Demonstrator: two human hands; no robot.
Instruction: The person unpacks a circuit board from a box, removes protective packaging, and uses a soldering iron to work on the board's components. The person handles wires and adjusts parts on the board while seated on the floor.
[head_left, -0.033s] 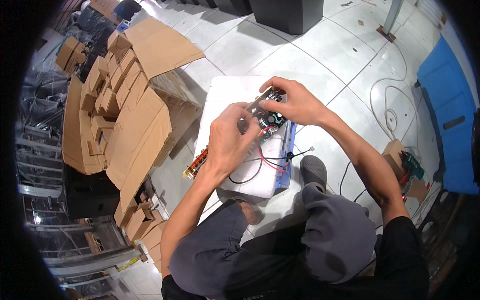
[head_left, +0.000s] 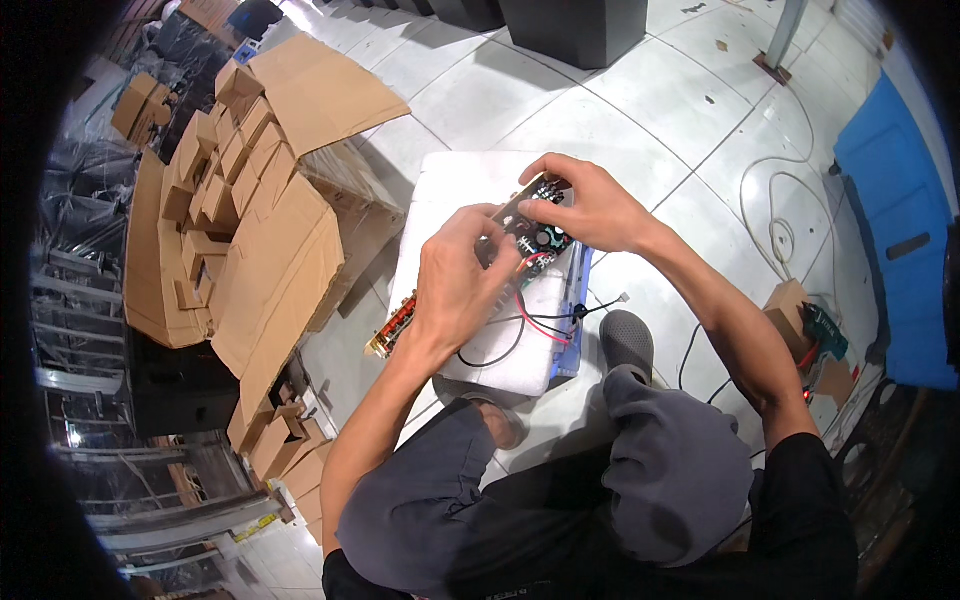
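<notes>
The circuit board (head_left: 550,236) lies slantwise above the white foam block (head_left: 442,185), between the two hands, with its dark, component-bearing face turned toward the wearer. The right hand (head_left: 588,205) is partly closed around the board's upper end, thumb on the near face and fingers over the far edge; this grip appears to steady the board and fix its tilt. The left hand (head_left: 462,262) is curled at the middle of the board, thumb and fingertips drawn close together; whether they pinch a small part or only touch the board cannot be told. A strip of red and gold parts (head_left: 400,326) projects beyond the left wrist; the wrist hides whether it joins the board. Red and black wires (head_left: 530,318) hang clear toward the wearer, probably keeping the working face unobstructed. The foam block rests on a blue support (head_left: 576,335) and likely serves as a soft, scratch-free base. The support stands on a white tiled floor (head_left: 640,115). An open cardboard carton (head_left: 275,265) with dividers stands to the left, black containers (head_left: 575,30) beyond, and a blue panel (head_left: 890,200) to the right, near a green tool (head_left: 825,332).
</notes>
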